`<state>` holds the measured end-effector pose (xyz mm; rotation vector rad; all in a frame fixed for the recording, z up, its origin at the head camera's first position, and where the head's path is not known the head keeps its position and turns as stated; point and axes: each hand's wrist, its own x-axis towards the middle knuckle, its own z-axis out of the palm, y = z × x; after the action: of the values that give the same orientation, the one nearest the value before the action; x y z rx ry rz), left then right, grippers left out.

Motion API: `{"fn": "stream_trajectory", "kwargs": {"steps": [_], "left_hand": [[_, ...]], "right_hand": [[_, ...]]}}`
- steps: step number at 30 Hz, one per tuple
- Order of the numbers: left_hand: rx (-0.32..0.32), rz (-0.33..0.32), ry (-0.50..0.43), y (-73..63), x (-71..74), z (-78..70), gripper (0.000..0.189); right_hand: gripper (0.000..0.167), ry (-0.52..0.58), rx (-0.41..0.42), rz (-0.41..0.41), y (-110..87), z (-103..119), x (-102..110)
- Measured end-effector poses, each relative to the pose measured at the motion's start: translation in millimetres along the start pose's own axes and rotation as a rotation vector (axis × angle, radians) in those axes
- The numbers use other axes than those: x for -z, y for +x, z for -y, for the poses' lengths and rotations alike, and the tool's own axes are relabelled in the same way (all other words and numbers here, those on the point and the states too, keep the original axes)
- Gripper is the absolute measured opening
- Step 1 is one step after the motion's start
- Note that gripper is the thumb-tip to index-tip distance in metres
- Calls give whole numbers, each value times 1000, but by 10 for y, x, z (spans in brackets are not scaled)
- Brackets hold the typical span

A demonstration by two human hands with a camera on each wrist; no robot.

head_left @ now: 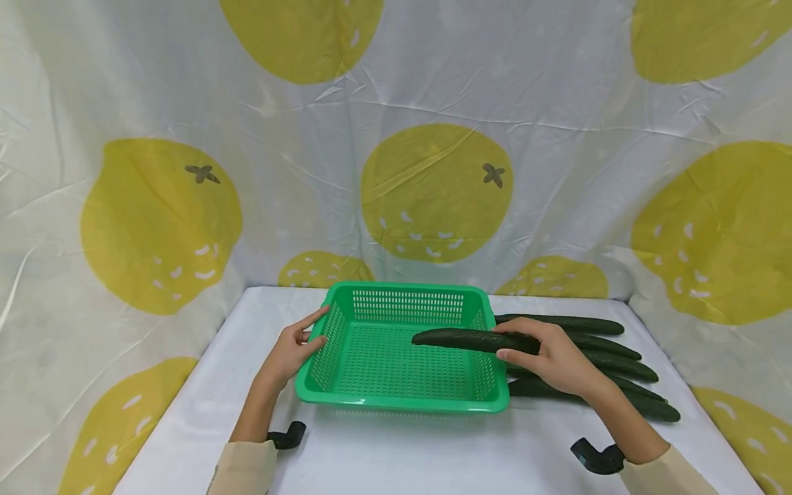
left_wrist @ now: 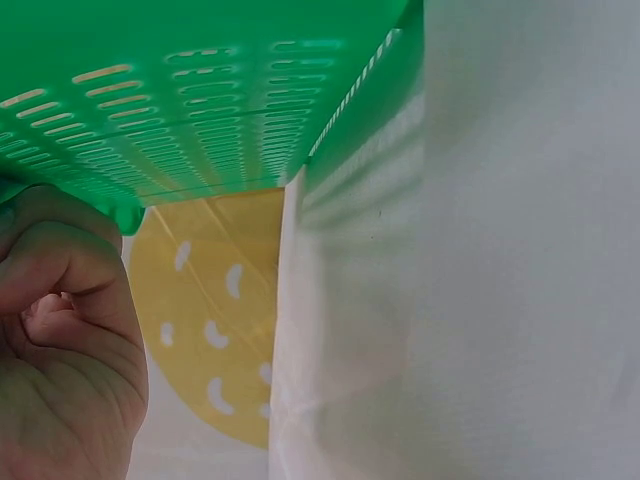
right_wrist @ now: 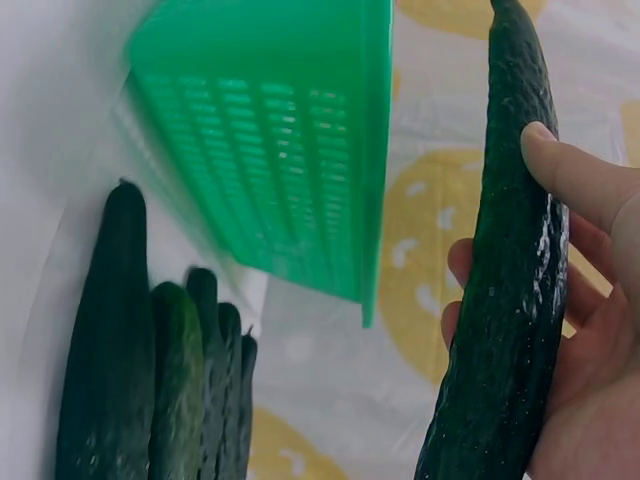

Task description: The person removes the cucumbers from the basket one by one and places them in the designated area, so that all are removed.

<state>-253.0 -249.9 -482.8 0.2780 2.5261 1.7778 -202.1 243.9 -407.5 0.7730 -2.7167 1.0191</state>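
Observation:
A green plastic basket [head_left: 396, 403] with slotted walls stands in the middle of the white table in the head view. My left hand [head_left: 287, 354] grips its left rim, thumb and fingers apart along the edge; in the left wrist view the curled fingers [left_wrist: 65, 260] meet the basket's rim. Over the right side of the basket, my right hand [head_left: 559, 361] holds a long dark green cucumber [head_left: 454, 337], its tip pointing left above the basket. The right wrist view shows the thumb on one side of this cucumber [right_wrist: 505, 270] and fingertips on the other.
Several more cucumbers [head_left: 625, 366] lie side by side on the table, right of the basket, partly behind my right hand. A white cloth with yellow lemon prints [head_left: 436, 192] hangs behind and at both sides of the table [head_left: 396, 460].

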Motion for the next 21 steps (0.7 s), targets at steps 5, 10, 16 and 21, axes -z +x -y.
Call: {"fn": "stream_trajectory", "kwargs": {"steps": [5,10,16,21], "left_hand": [[5,9,-3,7,3,1,63],[-9,-7,11,15,0,-1,63],[-21,-10,20,6,3,-9,62],[-15,-3,6,1,1,-9,63]], "right_hand": [[35,-35,-48,-18,-143,-77,103],[36,-79,-89,-41,-268,-140,208],[38,-150,-145,-60,-427,-265,311],[38,-162,-161,-70,-561,-362,378]]}}
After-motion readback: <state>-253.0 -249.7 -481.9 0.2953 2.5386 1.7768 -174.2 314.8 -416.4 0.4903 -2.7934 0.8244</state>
